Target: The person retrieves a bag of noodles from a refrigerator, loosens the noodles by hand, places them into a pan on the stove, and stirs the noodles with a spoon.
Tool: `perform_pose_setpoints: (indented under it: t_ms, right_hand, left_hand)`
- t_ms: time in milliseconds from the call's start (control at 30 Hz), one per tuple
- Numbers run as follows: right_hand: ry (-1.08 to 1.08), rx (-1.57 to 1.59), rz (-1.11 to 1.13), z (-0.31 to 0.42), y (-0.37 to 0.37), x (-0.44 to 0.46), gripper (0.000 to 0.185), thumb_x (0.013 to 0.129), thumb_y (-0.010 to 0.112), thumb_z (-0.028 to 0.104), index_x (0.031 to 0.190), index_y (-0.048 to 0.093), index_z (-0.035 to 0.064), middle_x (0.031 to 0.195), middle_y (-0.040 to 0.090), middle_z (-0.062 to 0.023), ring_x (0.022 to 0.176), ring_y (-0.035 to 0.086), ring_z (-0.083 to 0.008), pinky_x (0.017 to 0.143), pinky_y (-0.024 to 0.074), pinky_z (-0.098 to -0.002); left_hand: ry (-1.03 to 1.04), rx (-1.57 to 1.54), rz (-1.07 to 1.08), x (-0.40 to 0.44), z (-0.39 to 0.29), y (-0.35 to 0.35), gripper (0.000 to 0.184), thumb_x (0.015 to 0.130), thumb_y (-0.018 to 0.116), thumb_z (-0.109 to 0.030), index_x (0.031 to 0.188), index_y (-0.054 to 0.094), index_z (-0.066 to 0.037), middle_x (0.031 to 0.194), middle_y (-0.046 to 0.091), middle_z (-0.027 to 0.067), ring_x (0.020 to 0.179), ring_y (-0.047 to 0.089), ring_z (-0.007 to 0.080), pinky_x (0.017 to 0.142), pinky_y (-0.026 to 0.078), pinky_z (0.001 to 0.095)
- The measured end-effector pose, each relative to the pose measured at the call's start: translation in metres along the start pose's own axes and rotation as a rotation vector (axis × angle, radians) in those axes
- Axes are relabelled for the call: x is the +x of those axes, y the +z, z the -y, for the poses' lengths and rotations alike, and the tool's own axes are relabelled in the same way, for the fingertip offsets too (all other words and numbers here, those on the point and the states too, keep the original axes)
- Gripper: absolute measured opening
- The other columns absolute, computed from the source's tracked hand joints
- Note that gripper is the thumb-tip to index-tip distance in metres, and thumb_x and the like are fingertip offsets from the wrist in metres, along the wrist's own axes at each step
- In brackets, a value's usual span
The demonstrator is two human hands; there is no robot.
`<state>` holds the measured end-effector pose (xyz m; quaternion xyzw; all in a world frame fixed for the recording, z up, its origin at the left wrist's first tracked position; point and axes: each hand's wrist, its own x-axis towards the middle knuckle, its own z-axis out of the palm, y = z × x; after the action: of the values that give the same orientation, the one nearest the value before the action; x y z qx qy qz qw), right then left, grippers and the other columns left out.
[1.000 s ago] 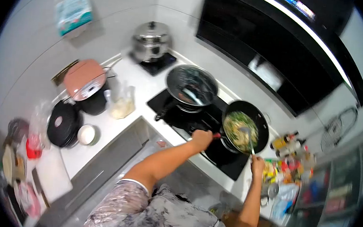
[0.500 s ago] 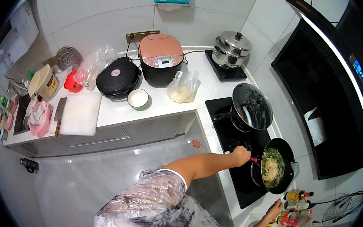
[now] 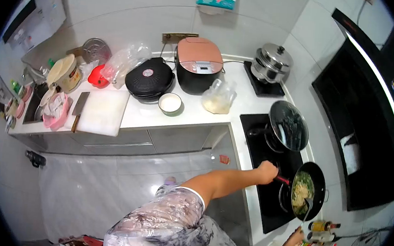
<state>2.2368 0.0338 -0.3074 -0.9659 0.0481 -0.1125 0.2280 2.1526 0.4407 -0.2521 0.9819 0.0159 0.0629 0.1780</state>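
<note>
My left hand (image 3: 267,172) is closed round the red-and-black handle of a black wok (image 3: 321,183), which sits over the front burner of the black stove (image 3: 270,216). In the wok are noodle-like strands with green vegetables (image 3: 302,190). My right hand (image 3: 297,236) grips the handle of a metal spatula (image 3: 309,204), whose blade rests among the food. Behind the wok, on the other burner, stands a second pan with a glass lid (image 3: 289,125).
A steel pot (image 3: 272,62) stands at the back corner. Along the left counter are a rice cooker (image 3: 198,67), a round black appliance (image 3: 149,77), a white bowl (image 3: 170,103), a bagged item (image 3: 219,97), a cutting board (image 3: 103,113) and a cleaver (image 3: 81,104). Bottles (image 3: 322,226) stand beside the wok.
The camera view has swung left, so the stove now appears further right and lower. The spatula blade, over the far side of the wok half a second ago, is now in the food.
</note>
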Motion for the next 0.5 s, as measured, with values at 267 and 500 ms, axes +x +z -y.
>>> perform_pose_setpoints:
  t_ms: [267, 500]
  right_hand:
    - [0.378, 1.737, 0.386, 0.166, -0.067, -0.046, 0.032, 0.095, 0.043, 0.035, 0.088, 0.052, 0.0048, 0.050, 0.029, 0.0021, 0.033, 0.018, -0.0067, 0.025, 0.0173, -0.0224]
    - [0.228, 1.816, 1.151, 0.390, -0.035, -0.140, 0.035, 0.097, 0.036, 0.034, 0.100, 0.048, 0.0006, 0.060, 0.038, -0.0017, 0.037, 0.028, -0.0070, 0.027, 0.0222, -0.0196]
  left_hand:
    - [-0.019, -0.237, -0.148, -0.039, 0.035, -0.012, 0.040, 0.073, 0.065, -0.034, 0.097, 0.057, -0.003, 0.071, 0.063, 0.0150, 0.066, 0.063, 0.0330, 0.057, 0.048, 0.0424]
    - [-0.183, -0.488, -0.057, -0.139, 0.144, -0.008, 0.034, 0.079, 0.058, -0.037, 0.086, 0.061, -0.003, 0.074, 0.062, 0.0169, 0.070, 0.061, 0.0354, 0.063, 0.048, 0.0433]
